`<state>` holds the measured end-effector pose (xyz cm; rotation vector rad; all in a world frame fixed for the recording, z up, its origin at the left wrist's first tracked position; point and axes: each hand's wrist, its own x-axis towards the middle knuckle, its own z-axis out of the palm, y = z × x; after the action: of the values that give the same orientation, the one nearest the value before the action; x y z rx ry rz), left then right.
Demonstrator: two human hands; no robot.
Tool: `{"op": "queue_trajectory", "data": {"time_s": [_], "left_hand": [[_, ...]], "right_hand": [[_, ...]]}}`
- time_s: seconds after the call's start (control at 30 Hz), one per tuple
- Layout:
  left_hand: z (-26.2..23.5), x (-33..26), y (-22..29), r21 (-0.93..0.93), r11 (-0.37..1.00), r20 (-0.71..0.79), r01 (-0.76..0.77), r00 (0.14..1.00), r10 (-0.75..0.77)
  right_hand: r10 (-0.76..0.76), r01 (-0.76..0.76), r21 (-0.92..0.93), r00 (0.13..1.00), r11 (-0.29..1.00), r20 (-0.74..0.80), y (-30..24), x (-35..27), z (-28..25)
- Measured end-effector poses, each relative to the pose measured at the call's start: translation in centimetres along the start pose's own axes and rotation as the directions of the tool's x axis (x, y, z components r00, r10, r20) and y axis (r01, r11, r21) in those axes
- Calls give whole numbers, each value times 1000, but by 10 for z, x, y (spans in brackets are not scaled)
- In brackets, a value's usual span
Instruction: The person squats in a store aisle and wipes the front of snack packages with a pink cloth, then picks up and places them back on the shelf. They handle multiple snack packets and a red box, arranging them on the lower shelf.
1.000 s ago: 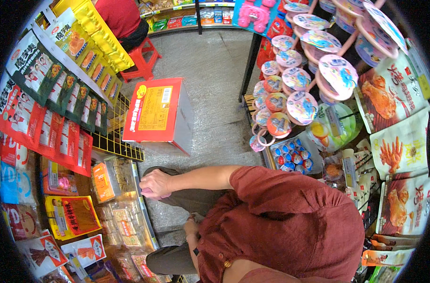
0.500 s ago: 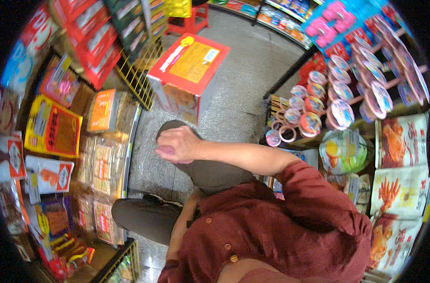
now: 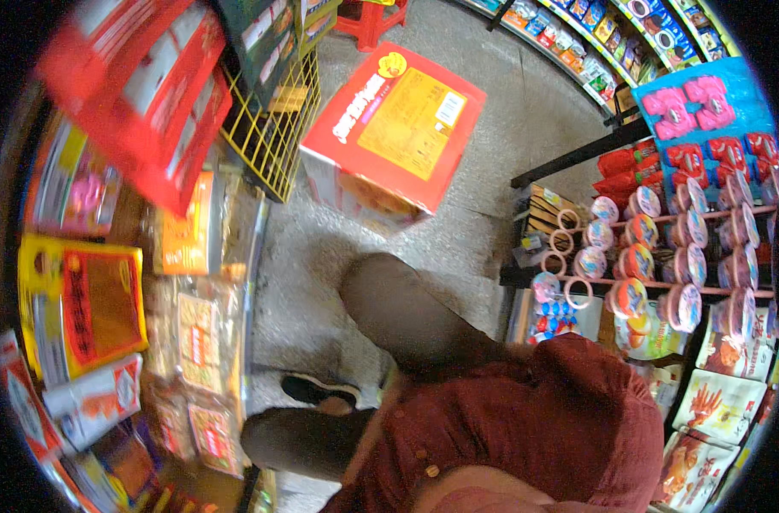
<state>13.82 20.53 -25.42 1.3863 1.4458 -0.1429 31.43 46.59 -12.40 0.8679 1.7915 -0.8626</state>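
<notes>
Neither of my hands shows in the head view. My maroon sleeve (image 3: 607, 389) is at the lower right with no forearm or hand visible beyond it. A blurred strip of my left forearm (image 3: 368, 436) seems to run beside the shirt, and its hand is hidden. My bent knees in dark trousers (image 3: 398, 303) point forward and left, and a dark shoe (image 3: 317, 392) rests on the floor between them. Ahead of the knees stands a red and orange carton (image 3: 398, 132) with a yellow round mark and a white label on top.
At left, shelves hold a yellow snack bag (image 3: 86, 308), clear biscuit packs (image 3: 199, 338) and hanging red packets (image 3: 141, 94) beside a yellow wire rack (image 3: 274, 128). At right hang rows of small pink-rimmed cups (image 3: 642, 231). A red stool (image 3: 368, 26) stands beyond the carton on the grey floor (image 3: 483, 77).
My right forearm and closed hand, earlier over the knee, have gone from view. The view has shifted, so the carton and knees sit further right in it.
</notes>
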Motion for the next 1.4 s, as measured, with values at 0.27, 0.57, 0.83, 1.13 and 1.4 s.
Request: {"op": "queue_trajectory", "data": {"time_s": [0.27, 0.57, 0.83, 1.13, 1.4], "left_hand": [[-44, -25, -50, -24, 997, 112, -68, 991, 70], [-33, -43, -53, -40, 998, 175, -50, 983, 56], [-20, -39, -31, 1, 1000, 123, -9, 992, 9], [-89, -87, 34, 31, 989, -664, -142, 737, 127], [-142, -328, 206, 28, 36, -865, -999, -7, 501]], "right_hand": [[186, -195, 276, 981, 941, 58, -18, -38, 34], [209, -216, 370, 976, 904, 61, 3, -43, 54], [133, -101, 388, 989, 916, -57, 12, -19, 79], [82, 16, 423, 974, 906, -213, 43, -24, 121], [149, -11, 476, 956, 879, -253, 81, -14, 164]]}}
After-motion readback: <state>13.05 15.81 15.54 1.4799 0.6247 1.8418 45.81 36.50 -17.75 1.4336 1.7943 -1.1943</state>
